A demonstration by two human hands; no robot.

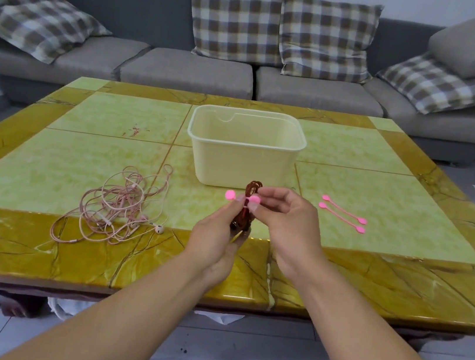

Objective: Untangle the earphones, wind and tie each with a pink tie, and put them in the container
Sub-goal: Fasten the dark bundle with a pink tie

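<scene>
My left hand grips a wound bundle of dark red earphones above the table's near edge. A pink tie is wrapped round the bundle, and my right hand pinches one of its round ends while the other end sticks out to the left. A tangled heap of pale pink earphones lies on the table to the left. Two more pink ties lie side by side on the right. The cream plastic container stands just behind my hands, and nothing shows inside it.
The table has a green tiled top with a yellow-brown marbled border. A grey sofa with several checked cushions runs along the far side. Grey floor tiles show below the near table edge.
</scene>
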